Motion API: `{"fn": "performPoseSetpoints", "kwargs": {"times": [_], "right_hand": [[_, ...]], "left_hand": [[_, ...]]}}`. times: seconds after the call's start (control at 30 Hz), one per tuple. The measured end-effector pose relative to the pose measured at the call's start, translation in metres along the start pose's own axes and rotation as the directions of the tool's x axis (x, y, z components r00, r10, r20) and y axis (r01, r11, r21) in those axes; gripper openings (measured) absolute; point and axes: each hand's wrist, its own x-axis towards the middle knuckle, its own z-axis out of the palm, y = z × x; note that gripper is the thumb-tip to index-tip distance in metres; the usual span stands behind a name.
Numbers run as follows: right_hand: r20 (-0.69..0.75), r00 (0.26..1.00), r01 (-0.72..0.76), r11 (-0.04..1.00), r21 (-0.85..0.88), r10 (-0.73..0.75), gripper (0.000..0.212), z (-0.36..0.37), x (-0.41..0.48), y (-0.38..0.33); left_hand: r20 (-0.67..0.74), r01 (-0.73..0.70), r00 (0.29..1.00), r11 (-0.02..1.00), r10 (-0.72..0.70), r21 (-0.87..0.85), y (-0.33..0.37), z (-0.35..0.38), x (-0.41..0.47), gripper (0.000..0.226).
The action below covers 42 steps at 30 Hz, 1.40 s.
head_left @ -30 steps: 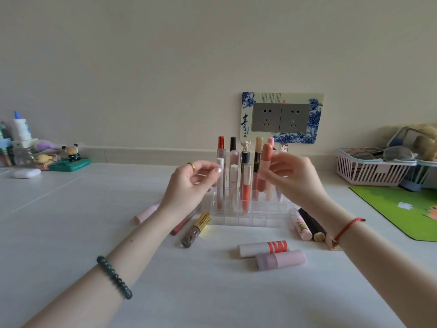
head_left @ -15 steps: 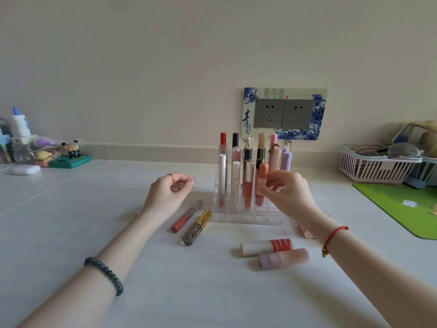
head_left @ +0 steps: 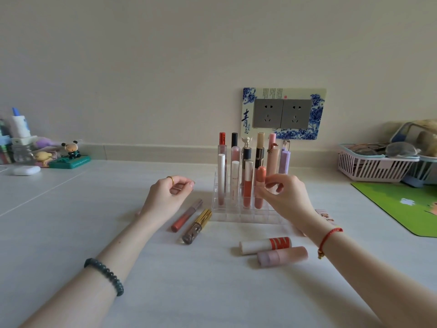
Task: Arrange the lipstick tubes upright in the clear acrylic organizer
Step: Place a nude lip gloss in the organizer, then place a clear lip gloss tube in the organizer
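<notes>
Now the clear organizer (head_left: 236, 215) stands on the white table (head_left: 71, 233), with about ten lipstick tubes upright in its back and middle rows. The right hand (head_left: 287, 200) is at its right end, thumb and curled forefinger against a peach tube (head_left: 260, 183) that stands upright in a middle slot (whether they grip it or only touch it, I cannot tell). Just left of the organizer the left hand (head_left: 165, 197) is empty, fingers loosely curled. Beside that hand, toward the organizer, lie a brown tube (head_left: 186, 215) and a gold-capped tube (head_left: 197, 226), side by side. In front of the organizer lie a red-striped white tube (head_left: 264, 245) and a pink tube (head_left: 282, 256), touching.
</notes>
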Motion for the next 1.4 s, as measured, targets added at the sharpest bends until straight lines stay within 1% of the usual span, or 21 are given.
{"fn": "performPoseSetpoints", "kwargs": {"times": [0.13,0.43,0.67,0.73,0.83,0.93,1.0,1.07,1.17,1.27,1.33,1.4], "right_hand": [[-0.015,1.0,-0.002,1.0,-0.008,0.002,0.021,0.0,0.001,0.002],[-0.01,1.0,0.021,1.0,-0.009,-0.021,0.027,-0.007,0.002,0.004],[-0.122,0.992,0.046,0.994,0.102,-0.034,0.023,-0.062,0.011,-0.005],[-0.127,0.992,0.037,0.993,0.114,-0.023,0.021,-0.078,0.011,-0.002],[-0.046,0.999,-0.024,0.997,0.075,0.028,0.017,-0.093,0.007,0.012],[0.07,0.991,-0.108,0.994,-0.032,0.11,0.019,-0.097,-0.001,0.032],[0.124,0.978,-0.155,0.981,-0.116,0.169,0.022,-0.095,-0.009,0.047],[0.15,0.962,-0.198,0.961,-0.194,0.229,0.024,-0.09,-0.015,0.057],[0.163,0.945,-0.238,0.94,-0.245,0.282,0.023,-0.084,-0.02,0.063],[0.105,0.968,-0.199,0.949,-0.244,0.23,0.022,-0.08,-0.02,0.059],[0.071,0.986,-0.133,0.97,-0.202,0.15,0.018,-0.076,-0.02,0.051],[0.067,0.995,-0.059,0.985,-0.165,0.07,0.017,-0.071,-0.019,0.04]], "left_hand": [[-0.001,-0.001,1.0,1.0,0.001,0.01,0.001,0.0,0.0,0.008],[0.005,0.0,1.0,1.0,-0.001,0.025,0.004,-0.001,-0.004,0.008],[0.014,0.002,1.0,1.0,-0.002,0.028,0.005,-0.001,-0.006,0.009],[0.025,0.006,1.0,0.999,-0.007,0.039,0.006,-0.001,-0.006,0.009],[0.027,0.013,1.0,0.999,-0.015,0.051,0.005,0.0,-0.007,0.008],[0.026,0.008,1.0,0.998,-0.01,0.06,0.004,0.0,-0.008,0.008],[0.023,0.014,1.0,0.998,-0.015,0.061,0.004,0.0,-0.009,0.007],[0.022,0.021,1.0,0.998,-0.022,0.065,0.005,0.0,-0.01,0.008],[0.02,0.022,1.0,0.997,-0.023,0.07,0.006,0.0,-0.012,0.008],[0.019,0.02,1.0,0.997,-0.021,0.075,0.006,0.0,-0.013,0.009],[0.022,0.019,1.0,0.996,-0.021,0.088,0.006,0.001,-0.014,0.009],[0.02,0.017,1.0,0.996,-0.019,0.09,0.006,0.002,-0.014,0.009]]}}
